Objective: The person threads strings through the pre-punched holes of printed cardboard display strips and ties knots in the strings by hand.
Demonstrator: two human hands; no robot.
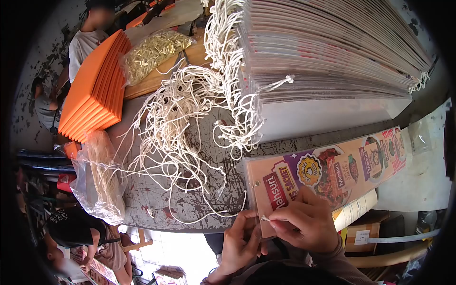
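A long printed sign (332, 176) in clear plastic, with food pictures and lettering, lies at the table's front edge. Two small metal eyelets show along its left end. At its near left corner my left hand (241, 243) is closed, thumb and fingers gripping the edge. My right hand (306, 222) lies over the sign, thumb and forefinger pinching a short white string (265, 218) at that corner. Fingers hide part of the string and the sign's lower edge. A tangled pile of white strings (178, 118) lies to the left of the sign.
Behind the sign stands a tall stack of similar signs (327, 71) with knotted strings. Left of it are a bag of brass-coloured eyelets (156, 50), folded orange sheets (92, 90) and a bag of string (104, 178). Other people sit or stand at the left.
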